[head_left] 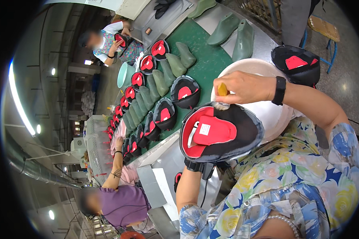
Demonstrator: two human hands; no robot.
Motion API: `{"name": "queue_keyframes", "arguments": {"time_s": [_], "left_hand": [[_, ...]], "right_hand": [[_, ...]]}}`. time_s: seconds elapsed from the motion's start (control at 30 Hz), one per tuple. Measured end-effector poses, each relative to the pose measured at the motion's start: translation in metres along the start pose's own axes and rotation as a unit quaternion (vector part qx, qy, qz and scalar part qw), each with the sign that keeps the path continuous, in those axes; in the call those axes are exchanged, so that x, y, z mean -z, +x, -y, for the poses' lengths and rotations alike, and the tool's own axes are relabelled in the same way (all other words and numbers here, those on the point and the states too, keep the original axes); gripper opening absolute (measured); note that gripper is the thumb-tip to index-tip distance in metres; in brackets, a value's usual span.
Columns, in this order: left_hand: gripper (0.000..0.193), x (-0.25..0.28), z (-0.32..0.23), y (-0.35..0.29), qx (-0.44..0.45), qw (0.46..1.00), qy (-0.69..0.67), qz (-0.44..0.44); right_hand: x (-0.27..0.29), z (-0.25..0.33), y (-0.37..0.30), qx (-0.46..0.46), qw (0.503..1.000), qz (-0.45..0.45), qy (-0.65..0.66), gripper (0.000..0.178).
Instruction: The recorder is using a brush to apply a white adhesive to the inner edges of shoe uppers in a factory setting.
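My left hand is hidden behind a black shoe upper (245, 129) with a red lining; only my left forearm (188, 189) and a black wrist strap (199, 166) show below it. The upper is held up off the table on that hand, its open side facing me. My right hand (245, 87) is closed around a brush with a yellow handle (222, 88). The brush's pale bristles touch the top rim of the upper, where a greyish-white film runs along the edge. Behind my right hand stands a large white basin (281, 115).
Another black-and-red upper (297, 65) sits by the basin's far right rim. Rows of uppers and green shoe lasts (160, 81) run down the green table (207, 51). Larger lasts (243, 42) stand at the far end. Two people work along the table; a stool (325, 30) is far right.
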State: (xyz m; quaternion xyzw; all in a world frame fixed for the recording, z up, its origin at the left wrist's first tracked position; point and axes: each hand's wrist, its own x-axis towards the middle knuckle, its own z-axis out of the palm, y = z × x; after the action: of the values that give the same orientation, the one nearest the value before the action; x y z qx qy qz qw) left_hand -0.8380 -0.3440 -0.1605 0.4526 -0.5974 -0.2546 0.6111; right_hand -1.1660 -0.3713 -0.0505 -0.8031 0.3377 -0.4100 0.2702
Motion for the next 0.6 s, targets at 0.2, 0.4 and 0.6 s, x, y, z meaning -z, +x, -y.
{"name": "queue_keyframes", "arguments": {"time_s": [0.2, 0.4, 0.6], "left_hand": [[0.053, 0.015, 0.009, 0.002, 0.055, 0.997, -0.047, -0.002], [0.053, 0.026, 0.015, -0.01, 0.114, 0.989, -0.094, 0.02], [0.053, 0.044, 0.029, -0.002, 0.17, 0.977, -0.128, 0.0]], "right_hand": [[0.02, -0.011, -0.029, -0.066, 0.997, 0.046, -0.011, 0.027], [0.006, 0.003, -0.011, 0.107, 0.986, -0.128, -0.002, 0.019], [0.014, -0.011, -0.041, -0.01, 0.999, 0.032, -0.018, 0.024]]}}
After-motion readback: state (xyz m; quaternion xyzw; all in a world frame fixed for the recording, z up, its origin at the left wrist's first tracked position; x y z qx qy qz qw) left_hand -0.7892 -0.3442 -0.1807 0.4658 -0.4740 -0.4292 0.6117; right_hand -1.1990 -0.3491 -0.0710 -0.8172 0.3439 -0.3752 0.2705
